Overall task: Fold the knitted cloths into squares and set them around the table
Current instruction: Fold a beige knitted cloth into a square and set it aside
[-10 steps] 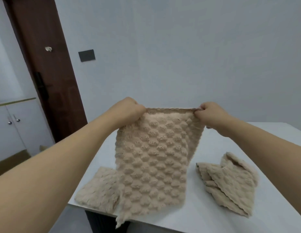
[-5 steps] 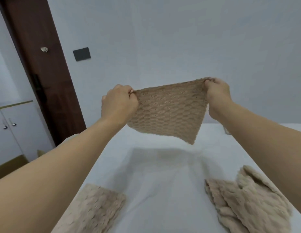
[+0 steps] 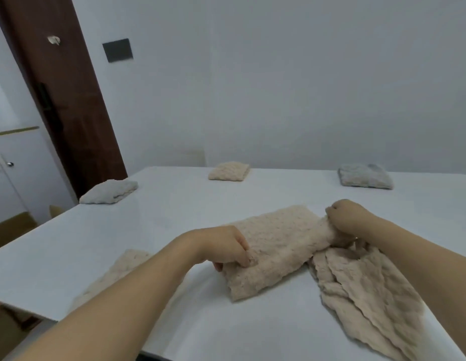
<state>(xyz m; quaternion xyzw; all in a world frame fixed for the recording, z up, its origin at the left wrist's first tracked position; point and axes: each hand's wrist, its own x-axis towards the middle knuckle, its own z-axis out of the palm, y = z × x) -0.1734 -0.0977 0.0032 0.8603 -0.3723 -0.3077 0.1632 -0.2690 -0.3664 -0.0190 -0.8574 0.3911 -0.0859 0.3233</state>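
A beige knitted cloth (image 3: 276, 246) lies spread flat on the white table (image 3: 174, 204). My left hand (image 3: 226, 250) pinches its near left corner. My right hand (image 3: 349, 217) grips its right end, where the cloth bunches up. To the right, partly under that end, lies a heap of unfolded beige cloths (image 3: 364, 287). Another beige cloth (image 3: 117, 272) lies at the near left edge, partly hidden by my left forearm. Folded squares sit around the table: a pale one (image 3: 109, 192) at far left, a beige one (image 3: 229, 171) at the back, a grey one (image 3: 364, 176) at back right.
A brown door (image 3: 67, 100) stands behind the table's left corner, with white cabinets (image 3: 7, 173) further left. The white wall runs behind the table. The table's left edge drops off close to my left forearm.
Both hands have brought the cloth down from mid-air, where it was held stretched by its top corners, and laid it flat on the table. The view has tilted and now shows the table's far side.
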